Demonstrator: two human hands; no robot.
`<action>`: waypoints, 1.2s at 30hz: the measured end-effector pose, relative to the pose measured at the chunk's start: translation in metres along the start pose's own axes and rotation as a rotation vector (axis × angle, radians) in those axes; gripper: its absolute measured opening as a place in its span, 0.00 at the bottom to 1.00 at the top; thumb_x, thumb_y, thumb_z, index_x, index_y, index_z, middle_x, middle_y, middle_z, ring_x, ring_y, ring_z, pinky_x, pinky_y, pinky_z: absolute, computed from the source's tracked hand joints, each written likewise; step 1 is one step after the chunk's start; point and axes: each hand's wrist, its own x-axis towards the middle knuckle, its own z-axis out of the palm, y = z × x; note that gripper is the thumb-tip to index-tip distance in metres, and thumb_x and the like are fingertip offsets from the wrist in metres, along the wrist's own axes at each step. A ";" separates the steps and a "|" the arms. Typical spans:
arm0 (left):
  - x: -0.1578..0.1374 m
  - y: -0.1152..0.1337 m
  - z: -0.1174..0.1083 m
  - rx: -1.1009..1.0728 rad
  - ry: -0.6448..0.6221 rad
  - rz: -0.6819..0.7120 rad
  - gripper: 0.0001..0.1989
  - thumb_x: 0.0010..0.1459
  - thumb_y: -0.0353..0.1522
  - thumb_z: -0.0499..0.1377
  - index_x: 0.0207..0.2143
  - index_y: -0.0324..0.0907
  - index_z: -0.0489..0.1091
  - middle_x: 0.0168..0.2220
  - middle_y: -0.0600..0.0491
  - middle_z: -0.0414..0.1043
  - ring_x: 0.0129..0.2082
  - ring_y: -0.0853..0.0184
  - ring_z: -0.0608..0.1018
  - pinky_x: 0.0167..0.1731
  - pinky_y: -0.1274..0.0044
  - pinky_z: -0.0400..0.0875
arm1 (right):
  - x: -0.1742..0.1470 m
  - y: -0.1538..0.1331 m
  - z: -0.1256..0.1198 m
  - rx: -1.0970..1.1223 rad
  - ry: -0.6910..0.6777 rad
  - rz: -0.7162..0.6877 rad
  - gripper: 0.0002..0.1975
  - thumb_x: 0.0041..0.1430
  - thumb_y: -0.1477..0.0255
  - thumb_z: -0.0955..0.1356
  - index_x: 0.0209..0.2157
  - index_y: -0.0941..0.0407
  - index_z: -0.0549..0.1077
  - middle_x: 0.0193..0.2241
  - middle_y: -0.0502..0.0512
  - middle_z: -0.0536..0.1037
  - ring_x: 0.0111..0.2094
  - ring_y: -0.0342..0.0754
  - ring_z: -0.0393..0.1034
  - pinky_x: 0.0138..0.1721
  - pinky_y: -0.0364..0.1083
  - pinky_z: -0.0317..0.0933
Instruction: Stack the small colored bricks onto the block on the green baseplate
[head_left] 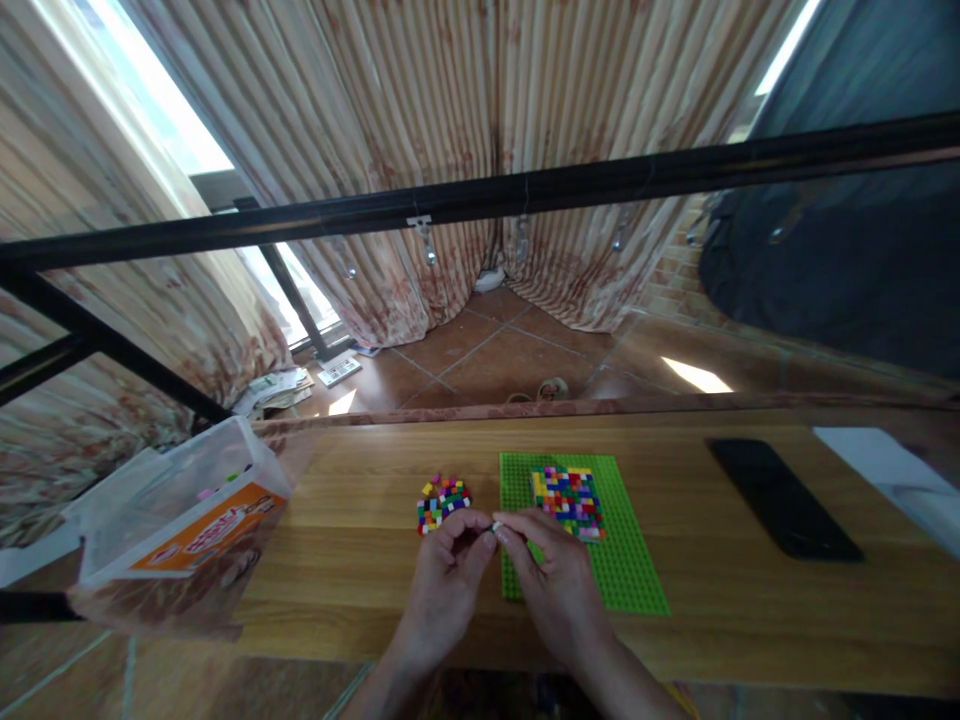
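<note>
My left hand (452, 565) and my right hand (551, 570) meet fingertip to fingertip above the left edge of a green baseplate (634, 560). Pinched between them is a tiny whitish toy brick (496, 526), mostly covered by the fingers; whether it is one piece or two is too small to tell. On the baseplate, just beyond my right hand, sits a block of many-coloured bricks (566, 495) packed side by side. A pile of loose coloured bricks (444, 500) lies on the wood beyond my left hand, partly hidden by it.
The wooden table (352, 540) carries a black phone-like slab (784, 498) and a white sheet (892, 480) at the right. A clear plastic box (259, 455) with an orange label stands at the left. A black metal bar (480, 200) crosses beyond the table, before curtains (420, 100).
</note>
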 end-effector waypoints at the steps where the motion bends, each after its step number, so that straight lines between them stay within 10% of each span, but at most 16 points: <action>1: -0.001 -0.002 0.001 0.009 -0.005 -0.005 0.08 0.53 0.37 0.62 0.32 0.41 0.73 0.31 0.53 0.74 0.33 0.67 0.75 0.37 0.76 0.71 | -0.001 0.001 0.000 -0.009 0.001 0.001 0.11 0.65 0.68 0.64 0.41 0.49 0.78 0.33 0.53 0.79 0.35 0.48 0.73 0.37 0.46 0.67; 16: -0.003 -0.024 0.023 -0.180 0.073 -0.188 0.13 0.43 0.38 0.66 0.28 0.40 0.70 0.25 0.57 0.68 0.25 0.71 0.72 0.28 0.78 0.71 | -0.016 0.024 -0.045 -0.322 0.136 -0.111 0.11 0.66 0.71 0.62 0.42 0.51 0.76 0.37 0.55 0.78 0.41 0.50 0.72 0.42 0.50 0.67; 22: -0.003 -0.026 0.030 -0.164 -0.043 -0.231 0.13 0.46 0.35 0.63 0.34 0.39 0.71 0.23 0.59 0.67 0.22 0.73 0.69 0.24 0.80 0.67 | -0.016 0.044 -0.073 -0.451 0.219 -0.095 0.09 0.64 0.68 0.65 0.40 0.52 0.78 0.38 0.55 0.76 0.41 0.49 0.70 0.43 0.50 0.67; 36: 0.009 -0.025 0.054 -0.020 -0.349 -0.125 0.28 0.52 0.27 0.55 0.57 0.37 0.62 0.23 0.58 0.65 0.23 0.73 0.66 0.22 0.81 0.60 | 0.012 0.059 -0.056 -0.562 0.128 -0.116 0.06 0.60 0.70 0.67 0.34 0.53 0.78 0.45 0.58 0.72 0.47 0.54 0.65 0.47 0.56 0.65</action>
